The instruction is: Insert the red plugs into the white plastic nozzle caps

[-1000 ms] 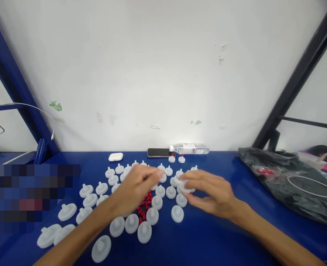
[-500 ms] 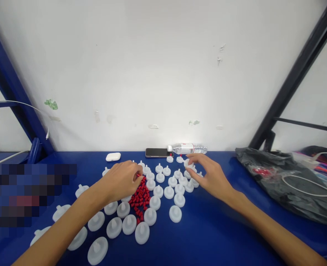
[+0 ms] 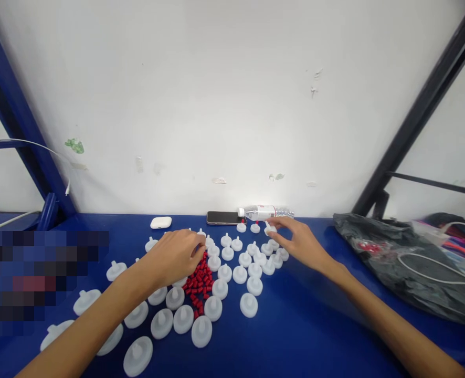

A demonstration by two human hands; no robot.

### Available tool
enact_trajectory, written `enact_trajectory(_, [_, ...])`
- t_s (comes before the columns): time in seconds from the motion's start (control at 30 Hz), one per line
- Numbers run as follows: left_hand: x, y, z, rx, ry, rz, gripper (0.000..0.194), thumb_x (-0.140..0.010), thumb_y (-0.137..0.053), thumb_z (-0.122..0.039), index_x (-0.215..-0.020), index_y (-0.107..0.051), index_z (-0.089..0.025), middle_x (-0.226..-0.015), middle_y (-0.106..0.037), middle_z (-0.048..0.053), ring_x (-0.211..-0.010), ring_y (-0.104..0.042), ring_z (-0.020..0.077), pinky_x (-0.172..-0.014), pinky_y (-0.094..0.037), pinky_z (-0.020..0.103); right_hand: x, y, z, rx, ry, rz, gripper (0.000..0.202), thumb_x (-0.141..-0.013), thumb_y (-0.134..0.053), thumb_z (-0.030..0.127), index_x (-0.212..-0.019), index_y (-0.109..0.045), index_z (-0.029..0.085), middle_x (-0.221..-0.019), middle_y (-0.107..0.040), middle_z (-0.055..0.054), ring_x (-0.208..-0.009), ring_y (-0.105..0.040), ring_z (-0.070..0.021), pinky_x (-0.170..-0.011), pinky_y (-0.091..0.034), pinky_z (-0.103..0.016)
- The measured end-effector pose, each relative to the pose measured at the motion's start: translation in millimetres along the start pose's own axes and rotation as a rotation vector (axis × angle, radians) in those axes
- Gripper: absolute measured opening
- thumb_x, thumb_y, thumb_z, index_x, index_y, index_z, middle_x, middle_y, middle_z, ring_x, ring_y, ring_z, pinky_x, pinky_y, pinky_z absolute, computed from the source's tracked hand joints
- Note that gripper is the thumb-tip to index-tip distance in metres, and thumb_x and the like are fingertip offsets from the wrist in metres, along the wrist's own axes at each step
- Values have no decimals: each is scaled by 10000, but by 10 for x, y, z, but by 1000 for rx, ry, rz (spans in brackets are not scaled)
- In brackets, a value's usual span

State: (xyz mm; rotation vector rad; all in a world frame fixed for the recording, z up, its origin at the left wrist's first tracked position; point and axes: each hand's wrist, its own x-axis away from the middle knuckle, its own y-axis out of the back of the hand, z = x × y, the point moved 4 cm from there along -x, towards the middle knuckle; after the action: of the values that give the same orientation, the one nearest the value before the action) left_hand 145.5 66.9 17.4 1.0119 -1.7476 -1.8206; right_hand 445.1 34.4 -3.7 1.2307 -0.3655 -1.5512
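Right of the red pieces [image 3: 199, 279], the right hand [image 3: 297, 240] pinches a white disc [image 3: 270, 230] rimwise, likely sparing its stem; whether the left hand [image 3: 178, 256] grasps anything is hidden.

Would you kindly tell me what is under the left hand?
Red caps and white discs show beside the left hand; whatever lies directly beneath it is covered.

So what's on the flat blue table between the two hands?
In the head view, several round white stemmed plastic discs stand on the table between the left hand and the right hand.
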Motion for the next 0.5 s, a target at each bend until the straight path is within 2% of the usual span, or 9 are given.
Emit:
enact_trajectory(0.13, [-9,-8,14,-3,-10,-21,303,-974,-424,-240,-724,-594,-225,-753,-691,58,-682,-622,219,-602,-346,319,-129,-111,-21,-40,-25,91,149,-949,-622,373,-1009,-669,245,-1045,-777,-51,-979,-739,-256,-857,-579,-397])
enact_trajectory(0.2, [-12,-16,25,-4,-12,-29,300,-980,-421,-241,-748,-610,-224,-767,-703,59,-697,-633,220,-609,-350,319,-155,-193,-21,-46,-27,139,140,-938,-634,376,-942,-669,241,-988,-784,-42,-946,-746,-250,-813,-583,-374])
enact_trajectory(0.3, [-9,-28,40,-3,-11,-32,301,-984,-418,-241,-753,-610,-221,-776,-711,61,-702,-638,222,-613,-352,319,-162,-258,-12,-31,-29,172,179,-950,-629,406,-960,-684,236,-998,-783,-47,-942,-740,-249,-802,-574,-371])
enact_trajectory(0.5, [3,-31,36,-8,-12,-33,297,-990,-410,-243,-780,-618,-224,-787,-719,63,-731,-654,240,-616,-349,324,-317,-194,-83,57,-79,166,297,-1058,-509,422,-1042,-697,192,-962,-756,-58,-904,-718,-214,-860,-563,-401])
